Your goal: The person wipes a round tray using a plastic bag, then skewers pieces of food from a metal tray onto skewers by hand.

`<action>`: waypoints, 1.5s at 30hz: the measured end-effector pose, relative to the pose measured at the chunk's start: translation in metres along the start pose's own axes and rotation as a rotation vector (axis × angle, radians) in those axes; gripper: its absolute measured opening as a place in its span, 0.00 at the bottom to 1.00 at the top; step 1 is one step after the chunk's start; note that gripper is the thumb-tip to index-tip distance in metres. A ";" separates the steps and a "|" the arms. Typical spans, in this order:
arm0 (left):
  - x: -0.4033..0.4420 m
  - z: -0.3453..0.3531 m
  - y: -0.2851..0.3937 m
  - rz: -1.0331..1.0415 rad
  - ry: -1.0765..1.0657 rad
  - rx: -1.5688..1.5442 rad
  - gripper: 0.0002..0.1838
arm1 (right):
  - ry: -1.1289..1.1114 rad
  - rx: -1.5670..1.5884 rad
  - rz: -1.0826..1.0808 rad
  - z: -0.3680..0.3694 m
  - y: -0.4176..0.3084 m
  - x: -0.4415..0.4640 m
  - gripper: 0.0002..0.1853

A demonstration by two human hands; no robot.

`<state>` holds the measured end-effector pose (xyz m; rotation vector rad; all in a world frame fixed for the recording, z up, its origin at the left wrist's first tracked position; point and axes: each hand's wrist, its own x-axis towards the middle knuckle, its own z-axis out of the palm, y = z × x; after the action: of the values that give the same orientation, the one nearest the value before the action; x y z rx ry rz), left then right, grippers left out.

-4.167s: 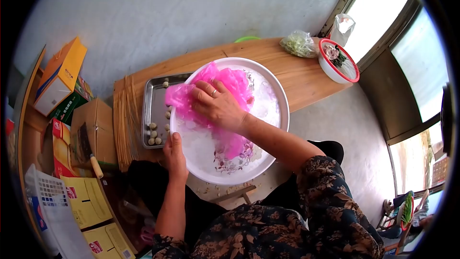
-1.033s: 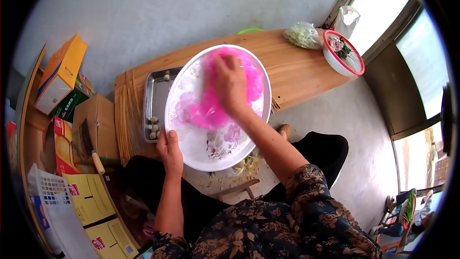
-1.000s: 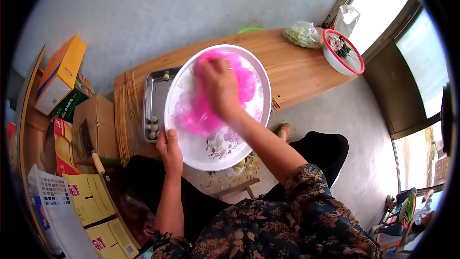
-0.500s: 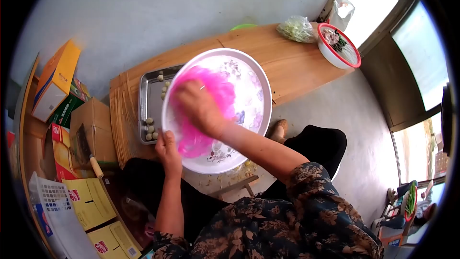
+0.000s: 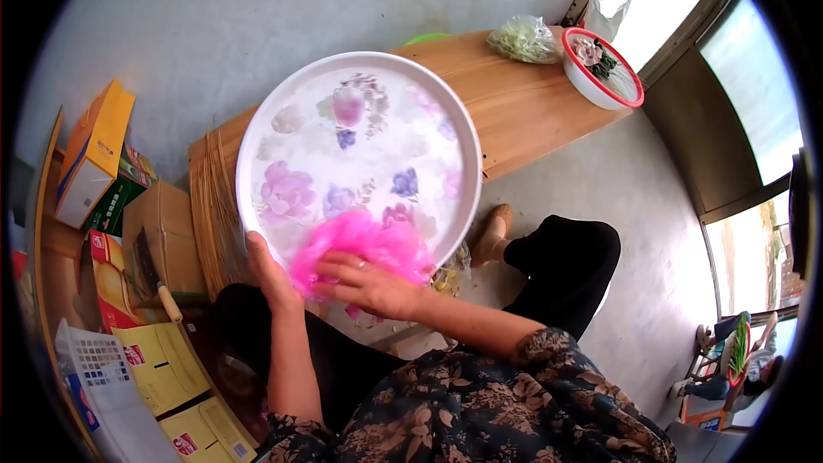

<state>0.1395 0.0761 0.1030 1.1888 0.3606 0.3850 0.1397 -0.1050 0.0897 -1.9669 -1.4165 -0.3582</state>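
Tray (image 5: 360, 163), round and white with purple, pink and grey flowers printed over its face, fills the middle of the view, its inner side turned up toward the camera; whether its underside touches anything cannot be told. The left hand (image 5: 276, 279) is clamped on its near left rim, thumb showing at the edge and the fingers hidden behind. The right hand (image 5: 369, 285) is closed over a crumpled wad of bright pink plastic (image 5: 369, 238), which lies against the near edge of the printed face, with a few pink ends hanging below the rim. The two hands are apart, with part of the wad between them. Behind the rim runs the wooden bench (image 5: 523, 107), partly covered from sight, with a bundle of thin sticks (image 5: 214, 214) at its left end. At its far right end sit a clear bag of pale greens (image 5: 521, 39) and, just beside it, a white bowl (image 5: 587, 90) with a red rim, holding dark leaves and something pinkish; a white plastic bag (image 5: 607, 10) stands behind the bowl. To the left are a cardboard box (image 5: 171, 236), a knife (image 5: 168, 298) with a pale handle in front of it, and a white plastic basket (image 5: 103, 390). At lower right, another person (image 5: 763, 364) sits near some long green leaves (image 5: 738, 353).
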 end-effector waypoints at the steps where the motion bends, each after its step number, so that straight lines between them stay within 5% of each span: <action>1: -0.002 0.001 -0.004 0.024 -0.017 0.000 0.36 | -0.010 -0.095 -0.049 -0.010 0.007 0.007 0.18; 2: -0.004 0.001 -0.010 0.047 -0.031 0.000 0.35 | -0.023 -0.188 -0.098 -0.021 0.023 0.015 0.19; 7: -0.014 0.009 -0.012 0.063 -0.038 0.018 0.33 | 0.718 -0.319 0.359 -0.087 0.143 0.042 0.19; 10: -0.005 0.015 -0.022 0.106 -0.035 0.079 0.31 | 0.796 -0.191 0.410 -0.054 0.120 0.067 0.17; 14: 0.001 0.003 -0.026 0.131 0.000 0.241 0.28 | 0.266 0.150 0.137 0.005 0.034 0.058 0.19; 17: 0.001 0.002 -0.010 0.018 0.038 -0.050 0.32 | -0.263 0.214 -0.081 0.004 0.025 -0.005 0.21; 19: 0.006 -0.002 -0.004 0.085 0.000 -0.024 0.35 | -0.261 0.284 0.271 0.014 0.059 -0.054 0.16; 21: 0.003 0.000 -0.002 0.094 0.001 -0.018 0.35 | 0.091 0.656 0.776 -0.017 0.105 -0.064 0.13; 22: 0.002 0.004 0.002 0.071 0.010 -0.026 0.35 | 0.294 0.603 0.771 -0.033 0.123 -0.053 0.12; 23: 0.001 0.007 0.004 0.051 0.019 -0.032 0.34 | 0.423 -0.068 0.410 -0.069 0.112 -0.013 0.12; 26: 0.002 0.004 -0.019 0.046 0.034 -0.067 0.34 | 0.658 -0.131 0.352 -0.072 0.120 0.063 0.13; 29: -0.005 0.011 -0.016 0.094 -0.016 0.048 0.33 | 0.541 0.100 0.214 -0.029 0.092 0.097 0.13; 32: -0.002 -0.003 -0.001 0.072 0.024 0.124 0.35 | -0.083 0.670 0.251 0.004 0.030 0.054 0.14; 33: 0.001 -0.003 0.005 0.132 0.061 0.039 0.35 | -0.180 0.564 0.078 0.005 0.014 0.032 0.17; 34: 0.003 -0.003 0.010 0.191 0.098 -0.044 0.36 | -0.086 0.314 0.134 0.015 0.021 0.007 0.17; 37: 0.000 -0.008 0.018 0.204 0.147 0.015 0.36 | -0.120 0.496 0.756 -0.013 0.083 -0.031 0.14; 40: -0.003 -0.010 0.016 0.221 0.130 0.064 0.37 | 0.300 -0.324 0.343 -0.074 0.135 -0.019 0.16; 45: -0.013 0.010 0.024 0.314 0.152 0.031 0.35 | 0.034 -0.360 0.398 -0.039 0.110 -0.047 0.16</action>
<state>0.1307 0.0699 0.1299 1.2525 0.3120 0.7477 0.2291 -0.1844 0.0515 -2.4589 -0.9518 -0.4828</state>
